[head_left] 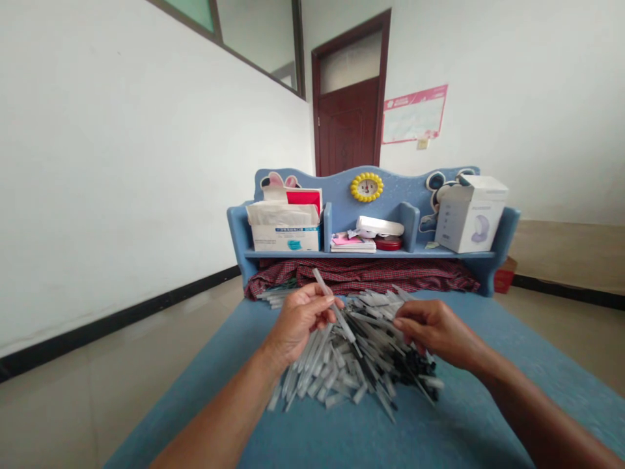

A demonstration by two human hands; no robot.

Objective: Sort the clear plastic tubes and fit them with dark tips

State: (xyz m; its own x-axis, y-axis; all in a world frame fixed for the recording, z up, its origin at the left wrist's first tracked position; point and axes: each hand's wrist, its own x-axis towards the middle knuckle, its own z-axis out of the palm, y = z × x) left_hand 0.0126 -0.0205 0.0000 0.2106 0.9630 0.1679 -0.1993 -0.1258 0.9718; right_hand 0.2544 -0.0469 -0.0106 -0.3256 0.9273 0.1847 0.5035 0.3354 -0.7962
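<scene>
My left hand [306, 318] is closed around a slim translucent plastic tube [334, 305], tilted with its lower end toward the pile. Over the right side of the pile, my right hand [426, 329] has its fingers pinched together. A pale tube reaches its fingertips, but whether it is held I cannot tell. Beneath both hands spreads a heap of similar translucent tubes [322, 371], with dark slender pieces among them. Small black parts [415, 366] are clustered at the heap's right side, partly behind my right hand.
The heap lies on a blue table [234, 391]. At its back stands a shelf holding a mask box [287, 238], papers, a red round tin [388, 243] and a white carton [471, 215]. A checked cloth [293, 270] is bunched under the shelf.
</scene>
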